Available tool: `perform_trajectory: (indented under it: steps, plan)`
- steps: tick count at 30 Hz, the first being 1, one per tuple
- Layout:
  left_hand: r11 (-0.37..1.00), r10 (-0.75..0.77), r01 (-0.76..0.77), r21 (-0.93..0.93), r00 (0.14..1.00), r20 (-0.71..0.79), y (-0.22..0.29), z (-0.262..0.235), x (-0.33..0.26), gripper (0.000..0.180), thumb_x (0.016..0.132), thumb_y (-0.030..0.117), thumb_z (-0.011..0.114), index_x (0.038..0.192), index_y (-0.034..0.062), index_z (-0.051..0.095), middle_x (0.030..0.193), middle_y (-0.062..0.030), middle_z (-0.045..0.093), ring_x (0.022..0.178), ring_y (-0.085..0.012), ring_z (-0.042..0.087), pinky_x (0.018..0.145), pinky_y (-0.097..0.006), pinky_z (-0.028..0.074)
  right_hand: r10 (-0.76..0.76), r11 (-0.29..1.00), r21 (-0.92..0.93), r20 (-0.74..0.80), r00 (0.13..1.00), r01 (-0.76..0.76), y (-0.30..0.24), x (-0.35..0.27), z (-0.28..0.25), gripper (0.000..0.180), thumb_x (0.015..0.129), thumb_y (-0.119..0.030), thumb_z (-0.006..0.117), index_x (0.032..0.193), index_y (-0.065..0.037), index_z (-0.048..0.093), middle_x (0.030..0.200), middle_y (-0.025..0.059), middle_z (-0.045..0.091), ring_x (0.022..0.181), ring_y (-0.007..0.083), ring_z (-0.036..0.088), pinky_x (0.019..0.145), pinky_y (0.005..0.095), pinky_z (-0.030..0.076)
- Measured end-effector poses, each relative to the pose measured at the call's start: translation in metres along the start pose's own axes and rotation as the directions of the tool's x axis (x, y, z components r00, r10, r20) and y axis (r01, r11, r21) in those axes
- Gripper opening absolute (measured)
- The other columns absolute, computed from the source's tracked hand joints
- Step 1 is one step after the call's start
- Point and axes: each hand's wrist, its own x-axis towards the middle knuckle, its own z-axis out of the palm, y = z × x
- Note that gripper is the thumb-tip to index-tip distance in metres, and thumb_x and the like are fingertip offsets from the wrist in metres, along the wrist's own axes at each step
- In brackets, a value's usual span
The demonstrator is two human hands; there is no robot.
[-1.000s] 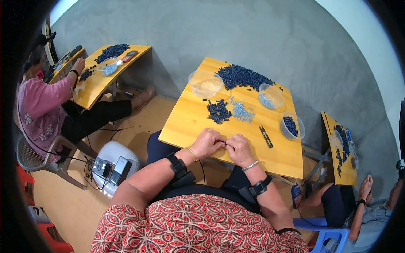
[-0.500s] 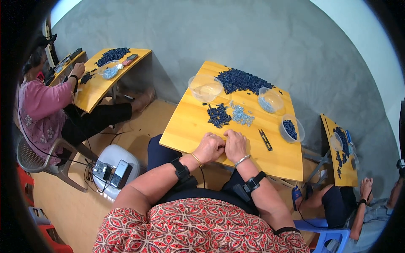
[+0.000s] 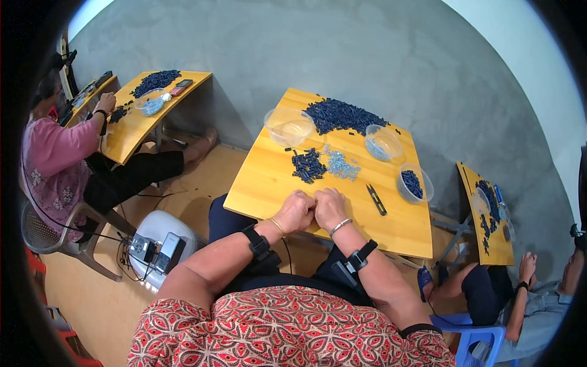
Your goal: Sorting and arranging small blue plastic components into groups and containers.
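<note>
Left hand [image 3: 296, 211]: curled into a loose fist, knuckles touching the right hand; whether anything is pinched inside cannot be told. Rests at the near edge of the yellow table [image 3: 269, 177].

Right hand [image 3: 329, 207]: curled likewise, fingers closed against the left hand; contents hidden.

Small pile of dark blue parts [image 3: 307, 165]: on the table just beyond the left hand, apart from it.

Pale grey-blue pieces [image 3: 339, 164]: beyond the right hand, touching the small dark pile on its right.

Black snips [image 3: 376, 199]: just to the right of the right hand, lying flat.

Large heap of dark blue parts [image 3: 342, 114]: far side of the table, well beyond both hands.

Clear bowls: one [image 3: 288, 126] beyond the left hand; one [image 3: 383, 142] beyond the right hand; one holding dark blue parts [image 3: 414, 183] right of the snips.

Person in pink [image 3: 52, 159]: seated at another table well to the left.
</note>
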Motion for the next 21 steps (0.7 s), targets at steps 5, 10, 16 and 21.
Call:
perform_trajectory:
  steps: [5, 10, 16, 21]
  plan:
    - [0.999, 0.009, -0.009, 0.047, 1.000, -0.003, 0.002, -0.002, 0.000, 0.004, 0.059, 0.001, 0.057, 0.058, 0.0037, 0.054, 0.059, -0.0152, 0.054, 0.060, -0.0340, 0.052, 0.061, -0.039, 0.043, -0.008, 0.999, -0.038, -0.003, 1.000, 0.007, -0.002, -0.002, 0.001, 0.009, 0.069, -0.012, 0.049, 0.063, -0.010, 0.055, 0.071, 0.0092, 0.054, 0.077, 0.0308, 0.050, 0.064, 0.0434, 0.035]
    - [0.993, -0.010, 0.008, 0.118, 1.000, 0.020, 0.004, -0.003, -0.001, 0.001, 0.060, 0.004, 0.058, 0.060, 0.0036, 0.058, 0.062, -0.0159, 0.057, 0.062, -0.0343, 0.054, 0.061, -0.040, 0.045, 0.004, 1.000, -0.029, 0.093, 0.996, -0.002, 0.000, 0.004, -0.007, 0.010, 0.070, -0.009, 0.048, 0.065, -0.009, 0.058, 0.075, 0.0097, 0.056, 0.077, 0.0303, 0.053, 0.067, 0.0421, 0.038]
    - [0.504, -0.601, 0.520, -0.690, 0.785, 0.152, 0.012, -0.024, 0.009, 0.008, 0.076, 0.007, 0.064, 0.072, 0.0015, 0.061, 0.064, -0.0026, 0.060, 0.058, -0.0068, 0.052, 0.055, -0.022, 0.044, 0.203, 0.700, 0.699, 0.000, 0.979, -0.145, 0.003, -0.009, -0.027, 0.010, 0.079, -0.002, 0.052, 0.088, -0.001, 0.055, 0.083, 0.0102, 0.059, 0.071, 0.0183, 0.058, 0.064, 0.0275, 0.047]
    - [0.129, -0.628, 0.412, -0.902, 0.738, 0.247, 0.022, -0.033, 0.015, 0.007, 0.080, 0.009, 0.062, 0.075, 0.0039, 0.060, 0.072, -0.0042, 0.061, 0.065, -0.0107, 0.056, 0.066, -0.026, 0.047, 0.109, 0.777, 0.630, -0.147, 0.983, 0.008, -0.030, -0.007, -0.065, 0.015, 0.079, -0.003, 0.055, 0.093, -0.001, 0.052, 0.077, 0.0110, 0.058, 0.069, 0.0206, 0.058, 0.064, 0.0298, 0.046]
